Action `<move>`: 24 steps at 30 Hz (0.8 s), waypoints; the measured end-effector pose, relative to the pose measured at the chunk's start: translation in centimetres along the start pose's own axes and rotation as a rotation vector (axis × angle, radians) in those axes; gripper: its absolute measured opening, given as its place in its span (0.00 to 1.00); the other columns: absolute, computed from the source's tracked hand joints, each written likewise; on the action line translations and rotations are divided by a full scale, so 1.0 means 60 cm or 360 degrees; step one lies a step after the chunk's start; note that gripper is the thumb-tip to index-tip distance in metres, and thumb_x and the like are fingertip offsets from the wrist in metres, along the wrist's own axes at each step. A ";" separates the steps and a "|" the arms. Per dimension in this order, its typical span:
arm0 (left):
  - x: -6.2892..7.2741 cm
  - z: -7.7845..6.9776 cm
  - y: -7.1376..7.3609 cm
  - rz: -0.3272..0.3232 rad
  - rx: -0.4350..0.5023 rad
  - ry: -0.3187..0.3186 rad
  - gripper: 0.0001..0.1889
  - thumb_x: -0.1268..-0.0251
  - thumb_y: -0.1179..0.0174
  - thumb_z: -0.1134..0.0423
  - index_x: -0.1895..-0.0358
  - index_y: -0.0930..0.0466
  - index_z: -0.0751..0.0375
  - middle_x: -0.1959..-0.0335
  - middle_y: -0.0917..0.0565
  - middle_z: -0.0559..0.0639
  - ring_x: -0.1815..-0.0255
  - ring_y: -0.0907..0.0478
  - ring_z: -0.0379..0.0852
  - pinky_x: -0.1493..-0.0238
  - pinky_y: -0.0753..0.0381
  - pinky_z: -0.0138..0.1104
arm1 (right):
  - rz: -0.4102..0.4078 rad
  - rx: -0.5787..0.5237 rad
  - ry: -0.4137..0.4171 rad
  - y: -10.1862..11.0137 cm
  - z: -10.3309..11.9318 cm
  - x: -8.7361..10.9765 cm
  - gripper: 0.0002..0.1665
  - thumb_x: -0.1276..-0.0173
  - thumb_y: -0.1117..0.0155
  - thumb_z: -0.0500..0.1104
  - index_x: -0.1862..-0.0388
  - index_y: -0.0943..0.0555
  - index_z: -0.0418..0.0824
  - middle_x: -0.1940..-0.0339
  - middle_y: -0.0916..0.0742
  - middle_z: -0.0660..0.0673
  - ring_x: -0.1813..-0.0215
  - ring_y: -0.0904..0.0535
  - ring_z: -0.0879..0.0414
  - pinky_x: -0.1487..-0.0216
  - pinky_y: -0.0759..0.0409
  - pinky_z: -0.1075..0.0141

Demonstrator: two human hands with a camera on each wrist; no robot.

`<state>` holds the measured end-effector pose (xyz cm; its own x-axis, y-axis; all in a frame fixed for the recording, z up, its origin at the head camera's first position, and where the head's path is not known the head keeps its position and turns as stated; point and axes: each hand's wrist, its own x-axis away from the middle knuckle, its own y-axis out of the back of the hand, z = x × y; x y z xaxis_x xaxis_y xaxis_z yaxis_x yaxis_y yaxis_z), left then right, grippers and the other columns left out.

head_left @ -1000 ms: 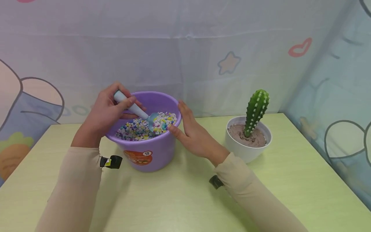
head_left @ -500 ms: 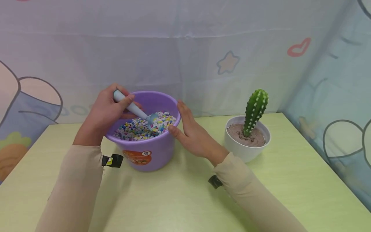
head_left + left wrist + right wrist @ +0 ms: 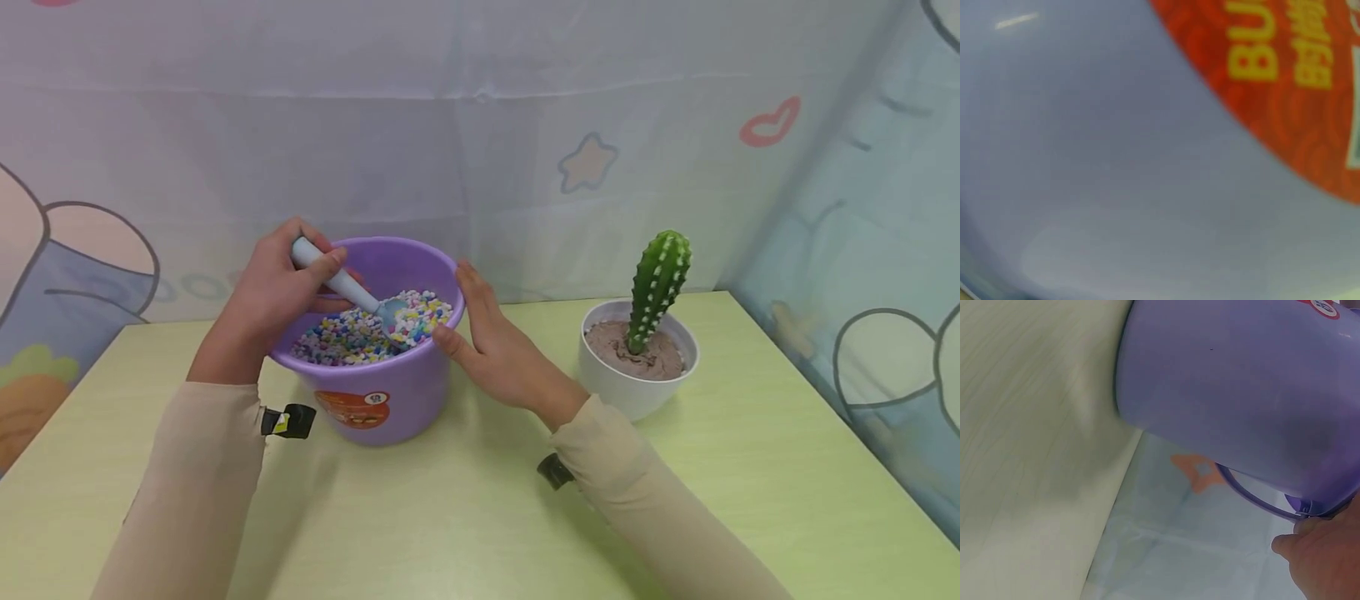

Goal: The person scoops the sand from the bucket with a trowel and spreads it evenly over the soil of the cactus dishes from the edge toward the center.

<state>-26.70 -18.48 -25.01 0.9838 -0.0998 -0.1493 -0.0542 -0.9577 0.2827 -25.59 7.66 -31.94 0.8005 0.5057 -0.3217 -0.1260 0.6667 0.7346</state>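
A purple bucket (image 3: 405, 400) with a red label stands on the table, partly filled with small multicoloured beads (image 3: 345, 337). My left hand (image 3: 277, 279) grips the light-blue handle of a small scoop (image 3: 337, 279) over the bucket's left side. The scoop's translucent blue head is down among the beads, which lie higher toward the right wall. Against the right rim rests my right hand (image 3: 506, 354), fingers straight and thumb on the near side. In the right wrist view, the bucket's purple carrying handle (image 3: 1260, 503) hangs behind it. Bucket wall and label fill the left wrist view.
To the right of the bucket, a white pot (image 3: 633, 396) holds a green cactus (image 3: 660, 287) set in brown, soil-like filling. A printed cloth backdrop (image 3: 375, 150) rises behind the pale yellow-green table (image 3: 450, 533), and another stands at its right side.
The scoop and both hands keep nearly the same places. Beads at the scoop's head have shifted slightly, and the heap there looks a little lower than one second ago.
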 end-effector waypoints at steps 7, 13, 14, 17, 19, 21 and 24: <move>0.004 0.002 -0.004 -0.0022 -0.0019 -0.0027 0.13 0.23 0.48 0.61 0.53 0.39 0.67 0.58 0.16 0.69 0.65 0.13 0.50 0.61 0.15 0.41 | 0.0005 -0.0007 -0.0012 -0.001 0.000 0.001 0.58 0.33 0.69 0.79 0.20 0.64 0.42 0.19 0.58 0.49 0.21 0.58 0.52 0.26 0.47 0.51; 0.005 0.005 -0.006 -0.0033 -0.0011 -0.0050 0.12 0.24 0.47 0.63 0.54 0.38 0.68 0.60 0.15 0.66 0.66 0.13 0.49 0.61 0.15 0.41 | -0.0001 -0.0020 -0.0007 -0.002 -0.002 0.004 0.56 0.31 0.67 0.77 0.19 0.64 0.45 0.19 0.59 0.53 0.21 0.57 0.52 0.26 0.47 0.49; 0.005 0.007 -0.007 -0.0024 -0.0004 -0.0055 0.12 0.24 0.47 0.63 0.54 0.38 0.68 0.61 0.15 0.67 0.66 0.13 0.49 0.61 0.15 0.41 | 0.0000 -0.0025 -0.0015 -0.002 -0.003 0.006 0.56 0.31 0.66 0.77 0.19 0.64 0.45 0.19 0.60 0.53 0.21 0.57 0.52 0.27 0.47 0.49; 0.006 0.011 -0.010 0.0007 0.0025 -0.0053 0.12 0.24 0.47 0.63 0.54 0.38 0.69 0.61 0.15 0.66 0.66 0.13 0.48 0.61 0.15 0.41 | 0.0011 -0.0025 -0.0042 -0.003 -0.004 0.012 0.56 0.32 0.66 0.78 0.19 0.65 0.46 0.19 0.60 0.54 0.21 0.56 0.52 0.27 0.46 0.49; 0.006 0.012 -0.010 0.0018 0.0029 -0.0060 0.12 0.24 0.48 0.63 0.55 0.39 0.69 0.61 0.16 0.67 0.66 0.13 0.49 0.60 0.15 0.41 | 0.0017 -0.0019 -0.0047 -0.004 -0.005 0.013 0.56 0.31 0.66 0.77 0.19 0.65 0.46 0.19 0.59 0.52 0.21 0.57 0.52 0.27 0.46 0.49; 0.006 0.011 -0.009 0.0011 0.0022 -0.0065 0.12 0.24 0.48 0.63 0.55 0.38 0.68 0.62 0.15 0.67 0.66 0.13 0.49 0.60 0.15 0.41 | 0.0016 -0.0007 -0.0038 -0.004 -0.005 0.011 0.56 0.31 0.67 0.77 0.19 0.64 0.45 0.19 0.59 0.51 0.21 0.58 0.52 0.27 0.47 0.49; 0.004 0.005 -0.004 -0.0014 -0.0003 -0.0076 0.12 0.24 0.48 0.62 0.55 0.38 0.68 0.61 0.15 0.66 0.66 0.13 0.49 0.60 0.15 0.41 | 0.0006 0.0021 -0.0019 -0.002 -0.002 0.004 0.56 0.31 0.69 0.78 0.19 0.64 0.44 0.19 0.59 0.50 0.21 0.60 0.53 0.26 0.48 0.50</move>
<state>-26.52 -18.37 -25.39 0.9749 -0.1040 -0.1966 -0.0452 -0.9581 0.2829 -25.44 7.76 -32.20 0.8070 0.5014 -0.3120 -0.1211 0.6575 0.7436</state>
